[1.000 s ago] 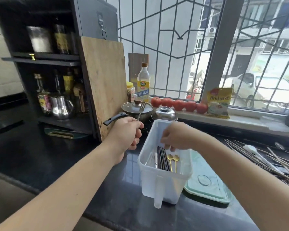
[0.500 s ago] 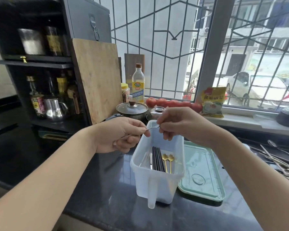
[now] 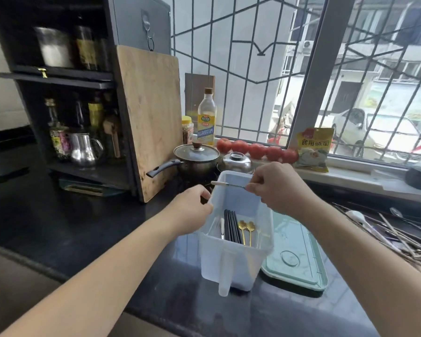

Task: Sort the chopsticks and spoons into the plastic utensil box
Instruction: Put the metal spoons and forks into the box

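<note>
Fingers of our right hand pinch one end of a slim utensil, a pale handle on a thin metal shaft, which sticks out level to the left of the fingertips and hangs over the open top of the plastic utensil box, near its far rim. We cannot tell from here whether its working end is a spoon or a fork, since that end is hidden in our grip. Our left hand curls against the box's left wall at the upper edge, fingers bent around the rim, gripping it.

Inside the box, black chopsticks lie bundled in the middle, two gold spoons just to their right, and a white-handled piece to their left. A pale green lid lies flat on the dark counter, touching the box's right side. Further right, loose chopsticks and spoons lie in a scattered heap on the counter, well apart from both hands.
</note>
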Demonstrator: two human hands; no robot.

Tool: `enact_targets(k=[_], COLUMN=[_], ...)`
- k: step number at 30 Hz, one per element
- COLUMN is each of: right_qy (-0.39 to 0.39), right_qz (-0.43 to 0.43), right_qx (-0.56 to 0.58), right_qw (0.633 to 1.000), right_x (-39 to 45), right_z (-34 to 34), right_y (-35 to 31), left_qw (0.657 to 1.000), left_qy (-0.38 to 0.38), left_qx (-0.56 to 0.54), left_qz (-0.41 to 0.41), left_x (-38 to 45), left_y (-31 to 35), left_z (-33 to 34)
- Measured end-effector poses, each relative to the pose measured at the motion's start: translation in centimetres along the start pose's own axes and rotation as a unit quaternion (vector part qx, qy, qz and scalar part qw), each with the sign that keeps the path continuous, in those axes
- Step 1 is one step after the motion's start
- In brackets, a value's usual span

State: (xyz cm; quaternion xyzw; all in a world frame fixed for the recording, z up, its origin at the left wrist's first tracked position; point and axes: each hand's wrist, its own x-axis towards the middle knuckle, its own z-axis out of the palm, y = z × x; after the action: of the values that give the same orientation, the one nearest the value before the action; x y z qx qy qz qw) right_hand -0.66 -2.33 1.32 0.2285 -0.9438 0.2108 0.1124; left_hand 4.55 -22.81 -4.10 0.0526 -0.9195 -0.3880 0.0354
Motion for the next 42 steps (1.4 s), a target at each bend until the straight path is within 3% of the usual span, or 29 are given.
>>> enact_targets(k=[4,6,10,18,25,31,35,39,42], right_qy=[0.101,0.105,-0.082,-0.203,-0.326,-0.166,-0.121,-0.08,-0.025], right_qz=[-0.004,0.005,0.013,-0.051,-0.07,-0.012,0.015,0.029,0.034], right_qx=[-0.061,-0.067,-0.113,-0.145,-0.142,-0.068,-0.031,-0.018,0.007], right_qw=[0.993,0.992,0.99,0.967,0.932,0.984,0.992,0.996,0.999], right_x=[-0.3,-0.7,0.2,1.3,0.7,2.0,1.9,0.6,-1.0], right_z=[0.0,0.2,3.3,8.1,7.6,2.8,0.8,0.0,-1.1], right_y=[-0.9,-1.0,-1.8,-3.1,-2.4,-0.5,1.0,2.5,4.0], left_qw=[1.0,1.0,1.0,0.998,0.998,0.999,0.998,0.989,0.984], left_qy=[0.015,0.011,0.003,-0.006,-0.016,0.005,0.035,0.113,0.117], left_qx=[0.008,0.002,-0.019,-0.05,-0.052,-0.028,0.041,0.07,0.022], left_qz=[-0.007,-0.009,-0.021,-0.029,-0.042,-0.031,-0.011,0.066,0.133], left_x=[-0.3,-0.3,-0.2,-0.4,-0.3,-0.1,-0.2,-0.6,-1.2], left_y=[-0.7,-0.8,-0.5,-0.4,-0.7,0.1,1.1,3.4,6.7], left_z=[0.1,0.0,0.2,0.3,0.2,0.2,0.4,1.4,3.2])
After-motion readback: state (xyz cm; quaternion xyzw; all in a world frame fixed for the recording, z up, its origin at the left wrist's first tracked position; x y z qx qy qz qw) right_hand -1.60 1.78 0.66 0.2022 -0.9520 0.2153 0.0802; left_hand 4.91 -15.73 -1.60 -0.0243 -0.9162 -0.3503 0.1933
